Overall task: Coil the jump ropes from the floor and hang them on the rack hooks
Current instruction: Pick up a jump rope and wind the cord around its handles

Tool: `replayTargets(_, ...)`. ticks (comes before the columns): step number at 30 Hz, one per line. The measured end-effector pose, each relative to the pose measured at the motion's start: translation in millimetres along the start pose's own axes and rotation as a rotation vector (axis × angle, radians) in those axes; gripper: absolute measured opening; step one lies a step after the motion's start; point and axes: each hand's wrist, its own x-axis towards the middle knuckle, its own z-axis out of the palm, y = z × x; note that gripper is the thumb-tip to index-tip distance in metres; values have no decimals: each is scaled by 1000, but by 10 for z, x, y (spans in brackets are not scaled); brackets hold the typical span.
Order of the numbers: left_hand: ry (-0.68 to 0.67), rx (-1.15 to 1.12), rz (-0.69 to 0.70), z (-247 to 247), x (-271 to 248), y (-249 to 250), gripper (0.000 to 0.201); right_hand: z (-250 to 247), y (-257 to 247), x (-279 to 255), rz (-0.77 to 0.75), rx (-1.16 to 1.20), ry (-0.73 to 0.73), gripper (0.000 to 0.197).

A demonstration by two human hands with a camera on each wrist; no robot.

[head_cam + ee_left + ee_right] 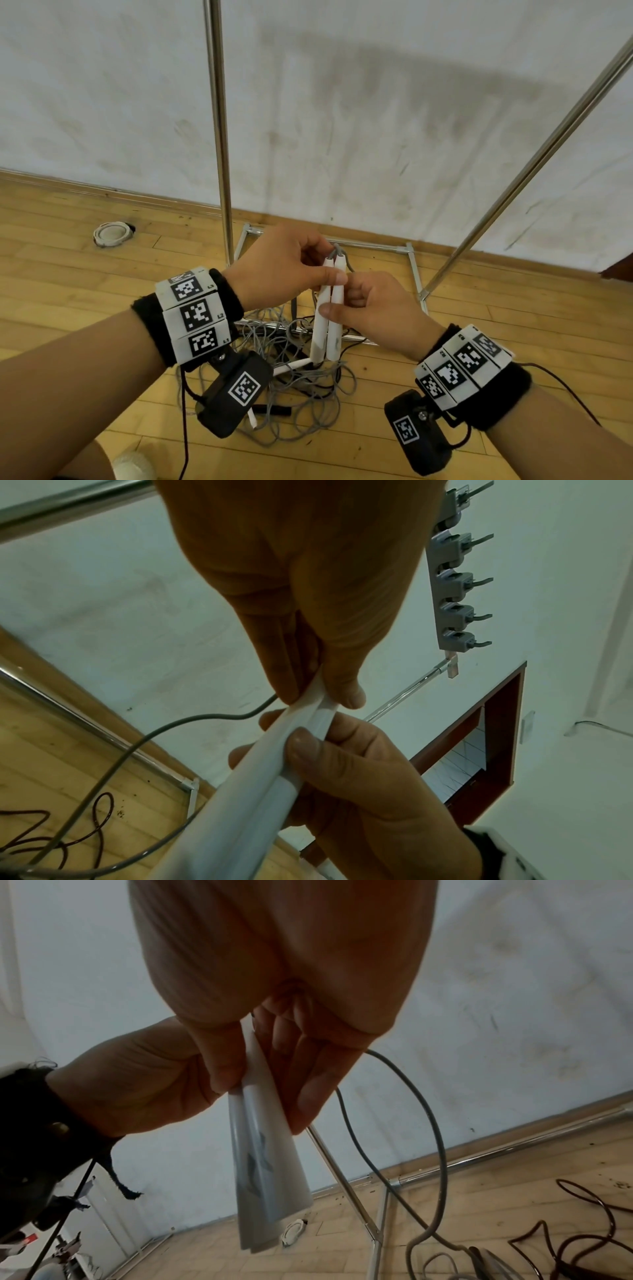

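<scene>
Two white jump rope handles [327,318] stand side by side, upright, above the floor. My left hand [291,267] pinches their upper ends, thumb across the front. My right hand [373,308] grips their middle from the right, thumb on the front. The same handles [274,772] run diagonally in the left wrist view and point down as handles [263,1164] in the right wrist view. A grey rope [337,251] leaves the handle tops and drops to a tangled pile of ropes [294,383] on the floor. A grey strip of hooks [452,588] hangs on the rack.
The chrome rack stands straight ahead: an upright pole [219,130], a slanted pole [534,164] and a floor frame [414,270]. A third white handle [291,367] and a black handle [270,409] lie in the pile. A white ring [113,233] lies by the wall.
</scene>
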Motion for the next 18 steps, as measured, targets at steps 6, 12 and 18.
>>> replayTargets(6,50,-78,21,-1,55,32,18,-87,-63,38,-30,67,79,14)
replayTargets(12,-222,193,-51,42,12,0,47,-349,-235,123,-95,392,313,9)
replayTargets(18,-176,-131,-63,176,-39,72,31,-306,-276,148,-164,492,431,12)
